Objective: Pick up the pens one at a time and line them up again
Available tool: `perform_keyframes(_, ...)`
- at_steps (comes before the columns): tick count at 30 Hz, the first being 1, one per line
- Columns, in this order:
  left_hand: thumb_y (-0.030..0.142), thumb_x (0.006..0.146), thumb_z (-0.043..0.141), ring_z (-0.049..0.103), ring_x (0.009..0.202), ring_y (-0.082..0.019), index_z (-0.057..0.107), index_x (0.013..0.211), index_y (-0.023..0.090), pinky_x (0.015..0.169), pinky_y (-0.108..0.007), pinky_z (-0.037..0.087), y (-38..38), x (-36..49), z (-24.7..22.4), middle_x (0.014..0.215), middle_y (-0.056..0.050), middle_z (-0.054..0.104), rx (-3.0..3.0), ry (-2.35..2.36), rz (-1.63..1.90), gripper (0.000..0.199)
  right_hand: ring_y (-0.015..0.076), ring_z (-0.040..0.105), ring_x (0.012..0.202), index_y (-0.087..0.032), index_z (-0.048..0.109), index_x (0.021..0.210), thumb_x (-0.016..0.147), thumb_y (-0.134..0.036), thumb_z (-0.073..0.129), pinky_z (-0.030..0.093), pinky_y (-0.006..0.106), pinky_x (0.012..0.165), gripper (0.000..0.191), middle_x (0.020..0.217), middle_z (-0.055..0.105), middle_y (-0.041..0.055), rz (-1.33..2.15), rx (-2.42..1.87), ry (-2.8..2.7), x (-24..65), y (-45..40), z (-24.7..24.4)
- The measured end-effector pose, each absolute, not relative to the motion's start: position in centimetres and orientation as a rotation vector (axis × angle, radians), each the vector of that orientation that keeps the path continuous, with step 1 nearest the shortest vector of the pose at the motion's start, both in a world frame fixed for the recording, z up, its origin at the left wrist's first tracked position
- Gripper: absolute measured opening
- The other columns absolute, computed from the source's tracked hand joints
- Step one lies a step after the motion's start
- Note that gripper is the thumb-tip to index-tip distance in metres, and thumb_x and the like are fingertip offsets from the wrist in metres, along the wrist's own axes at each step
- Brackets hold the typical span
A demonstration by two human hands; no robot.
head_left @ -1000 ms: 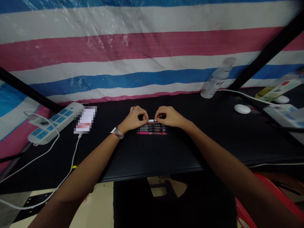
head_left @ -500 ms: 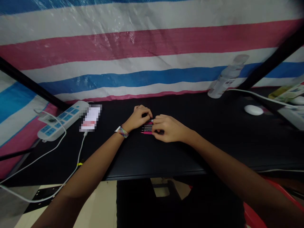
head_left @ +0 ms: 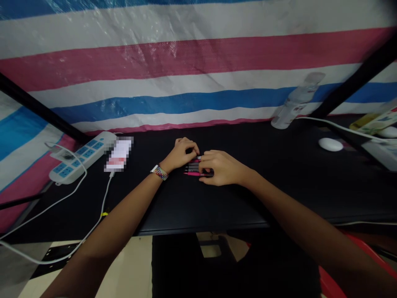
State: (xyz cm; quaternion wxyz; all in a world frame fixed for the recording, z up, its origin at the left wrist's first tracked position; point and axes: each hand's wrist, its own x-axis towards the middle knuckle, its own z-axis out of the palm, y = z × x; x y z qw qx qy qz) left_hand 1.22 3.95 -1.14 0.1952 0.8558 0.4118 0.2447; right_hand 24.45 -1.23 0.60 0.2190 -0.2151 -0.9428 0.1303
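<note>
Several pens (head_left: 194,168) lie side by side on the black table (head_left: 198,207), a pink one (head_left: 192,174) nearest to me. My left hand (head_left: 182,153), with a colourful band on its wrist, has its thumb and forefinger curled at the far left end of the row. From the right, my right hand (head_left: 221,167) reaches over the pens with its fingers curled round them and hides their right ends. Its thumb is just below the pink pen, a little apart from it. How firmly either hand grips is hard to see.
A power strip (head_left: 80,159) and a phone (head_left: 119,154) on a white cable are at the left. Toward the right are a bottle (head_left: 296,101), a white mouse (head_left: 330,144) and another cable (head_left: 338,124). Striped sheeting (head_left: 192,58) hangs behind.
The thumb of my right hand has come slightly away from the pink pen, so more of that pen shows. My left hand has hardly moved.
</note>
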Motion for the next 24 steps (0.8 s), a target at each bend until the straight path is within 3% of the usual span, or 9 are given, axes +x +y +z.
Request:
perform_keyframes(17, 0.025, 0.093, 0.060, 0.066, 0.112, -0.029, 0.077, 0.088, 0.026, 0.123, -0.057, 0.031, 3.8, 1.2, -1.1, 0.095, -0.002, 0.078, 2.340, 1.189, 0.756, 0.018, 0.0190, 0.060, 0.081, -0.022, 0.070, 0.080, 0.085, -0.006, 0.073, 0.045, 0.031, 0.074, 0.017, 0.080, 0.069, 0.0008, 0.598, -0.543, -2.523, 24.1, -2.0, 1.1)
perform_keyframes(22, 0.038, 0.109, 0.044, 0.070, 0.094, -0.026, 0.076, 0.083, 0.025, 0.107, -0.049, 0.047, 3.9, 0.8, -0.7, 0.088, -0.004, 0.079, 2.180, 1.041, 0.969, 0.044, 0.0163, 0.065, 0.078, -0.021, 0.071, 0.089, 0.089, -0.010, 0.069, 0.051, 0.030, 0.075, 0.011, 0.091, 0.072, 0.0025, 0.622, -0.645, -2.270, 25.2, -0.8, 1.3)
perform_keyframes(24, 0.045, 0.112, 0.043, 0.071, 0.090, -0.025, 0.079, 0.091, 0.024, 0.098, -0.045, 0.052, 3.9, 0.8, -0.5, 0.086, -0.006, 0.078, 2.113, 0.992, 1.028, 0.047, 0.0160, 0.067, 0.078, -0.021, 0.072, 0.092, 0.093, -0.014, 0.067, 0.054, 0.030, 0.075, 0.009, 0.094, 0.072, 0.0034, 0.619, -0.694, -2.196, 25.6, -0.2, 1.1)
